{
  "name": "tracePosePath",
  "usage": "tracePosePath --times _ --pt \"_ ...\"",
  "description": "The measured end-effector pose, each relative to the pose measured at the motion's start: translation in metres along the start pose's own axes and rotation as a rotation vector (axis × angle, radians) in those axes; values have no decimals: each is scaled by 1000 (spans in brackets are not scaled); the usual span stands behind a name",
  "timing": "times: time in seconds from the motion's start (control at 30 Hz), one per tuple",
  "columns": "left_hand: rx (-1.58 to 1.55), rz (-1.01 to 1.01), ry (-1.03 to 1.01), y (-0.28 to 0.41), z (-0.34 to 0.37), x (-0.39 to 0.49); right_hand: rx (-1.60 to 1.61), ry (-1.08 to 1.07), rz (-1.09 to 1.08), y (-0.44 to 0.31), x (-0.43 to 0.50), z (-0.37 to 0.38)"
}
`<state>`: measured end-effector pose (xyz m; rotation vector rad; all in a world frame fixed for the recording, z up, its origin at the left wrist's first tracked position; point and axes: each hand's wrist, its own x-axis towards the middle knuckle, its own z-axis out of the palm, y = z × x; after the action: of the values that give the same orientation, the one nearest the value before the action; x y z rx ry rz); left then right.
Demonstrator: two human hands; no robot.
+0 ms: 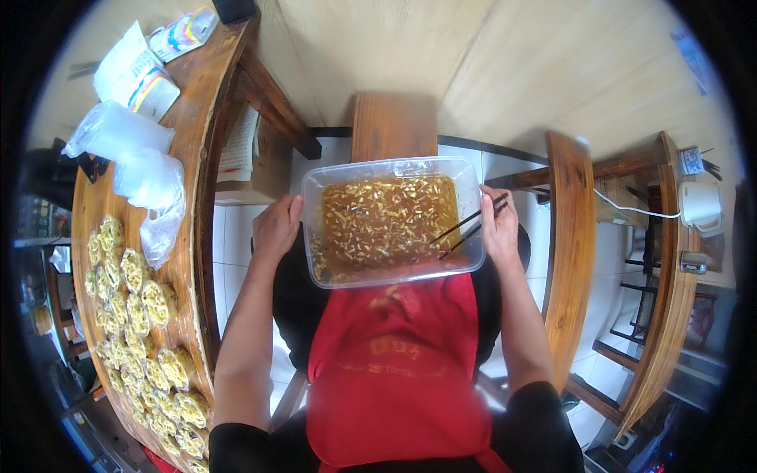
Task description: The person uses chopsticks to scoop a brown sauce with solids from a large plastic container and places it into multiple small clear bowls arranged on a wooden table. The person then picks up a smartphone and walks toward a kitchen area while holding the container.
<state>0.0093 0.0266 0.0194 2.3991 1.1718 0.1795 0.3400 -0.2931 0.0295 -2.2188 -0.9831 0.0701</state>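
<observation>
A clear plastic tub (393,164) is held level above the lap, over a red apron (393,378). Brown liquid (378,236) fills part of it, with many pale chopped pieces floating in it; what they are I cannot tell. My left hand (278,227) grips the tub's left end, thumb at the rim. At the right end, my right hand (500,222) holds the rim together with a pair of dark chopsticks (467,227). Their tips point down-left into the tub, near the liquid.
On the wooden table (195,148) at left stand many small cups of yellowish food (139,319), stacked plastic containers in bags (148,171) and paper packages (139,83). A wooden bench (393,124) lies ahead; another bench (571,248) runs along the right. Farther right, a white kettle (701,207) sits on a table.
</observation>
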Motion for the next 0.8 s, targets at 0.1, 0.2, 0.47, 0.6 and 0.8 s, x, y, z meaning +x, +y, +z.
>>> tracePosePath --times 0.1,0.2,0.47,0.6,0.8 --pt "8 14 -3 2 -5 -2 82 -31 98 -1 -17 -16" --pt "-16 20 18 6 -6 -1 130 15 178 4 -26 -12" --pt "-46 -39 44 3 -2 0 193 1 255 16 -21 1" --pt "-103 -29 155 -5 7 -1 357 69 308 14 -22 4" --pt "-56 -66 135 -8 10 1 265 49 291 19 -19 5"
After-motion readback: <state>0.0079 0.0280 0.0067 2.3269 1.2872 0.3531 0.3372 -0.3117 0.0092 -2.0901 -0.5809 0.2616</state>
